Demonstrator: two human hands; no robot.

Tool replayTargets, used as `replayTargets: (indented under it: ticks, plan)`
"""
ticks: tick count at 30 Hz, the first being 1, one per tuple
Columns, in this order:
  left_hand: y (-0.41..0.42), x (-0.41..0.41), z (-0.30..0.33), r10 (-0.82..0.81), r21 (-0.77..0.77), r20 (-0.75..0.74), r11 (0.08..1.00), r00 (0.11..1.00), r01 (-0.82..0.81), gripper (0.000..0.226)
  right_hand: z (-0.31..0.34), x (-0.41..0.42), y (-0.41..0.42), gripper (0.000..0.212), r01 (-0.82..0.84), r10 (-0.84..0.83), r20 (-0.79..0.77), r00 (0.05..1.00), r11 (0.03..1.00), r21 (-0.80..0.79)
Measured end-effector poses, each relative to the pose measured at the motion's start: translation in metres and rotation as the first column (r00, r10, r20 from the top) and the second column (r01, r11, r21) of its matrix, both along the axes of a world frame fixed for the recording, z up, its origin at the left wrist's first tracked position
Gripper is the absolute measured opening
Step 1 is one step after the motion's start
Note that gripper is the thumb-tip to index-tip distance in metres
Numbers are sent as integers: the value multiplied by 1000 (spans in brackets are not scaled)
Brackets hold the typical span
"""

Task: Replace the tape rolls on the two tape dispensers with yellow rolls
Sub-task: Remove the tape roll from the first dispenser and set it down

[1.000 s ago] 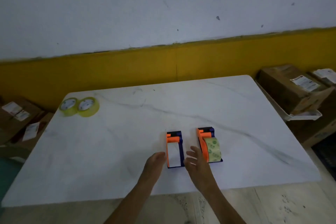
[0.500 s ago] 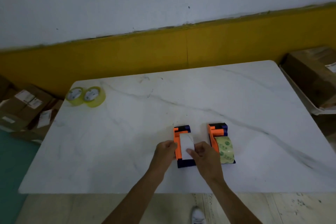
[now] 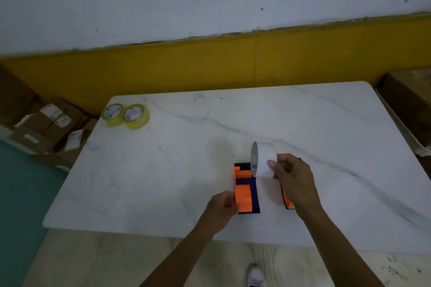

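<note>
My right hand [image 3: 291,175] holds a white tape roll [image 3: 263,159] lifted above the left tape dispenser [image 3: 246,190], an orange and dark blue frame with nothing in its cradle. My left hand [image 3: 221,205] grips that dispenser's near left corner on the white marble table [image 3: 163,170]. The right dispenser [image 3: 287,200] is mostly hidden under my right hand and forearm; only its orange near end shows. Two yellow tape rolls [image 3: 136,116] [image 3: 112,114] lie side by side at the table's far left corner.
Cardboard boxes [image 3: 46,123] are stacked on the floor to the left of the table, and more boxes [image 3: 410,105] stand at the right. A yellow and white wall runs behind the table. A white shoe [image 3: 256,275] shows below the near edge.
Both hands closed on the left dispenser, then my right hand pulled the white roll up and out of it. My left hand stayed at the dispenser. The camera tilted down and left.
</note>
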State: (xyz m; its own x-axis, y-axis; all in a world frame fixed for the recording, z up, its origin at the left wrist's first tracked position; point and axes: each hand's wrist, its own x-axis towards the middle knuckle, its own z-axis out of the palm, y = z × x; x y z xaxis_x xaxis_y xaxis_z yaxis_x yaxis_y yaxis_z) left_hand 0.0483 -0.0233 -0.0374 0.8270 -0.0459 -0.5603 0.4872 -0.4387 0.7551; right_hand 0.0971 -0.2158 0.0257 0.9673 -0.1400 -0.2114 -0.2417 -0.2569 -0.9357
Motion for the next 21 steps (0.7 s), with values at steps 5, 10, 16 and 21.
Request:
replayTargets:
  ticks: [5,10,16,21]
  plan:
    - [44,28,29,165,-9,136,986,977,-165,55,9,16,44,11,-119,123,-16,992,978,171]
    - [99,74,60,35,-23,336,999,941,-29,103,17,51,119,22,-168,228,-77,970,869,465]
    - [188,156,51,185,45,442,973,878,-227,87,-5,118,215,21,-134,233,-137,963,851,508]
    - [259,253,18,33,311,455,931,890,-194,101,-42,179,277,24,-125,141,-60,988,967,222]
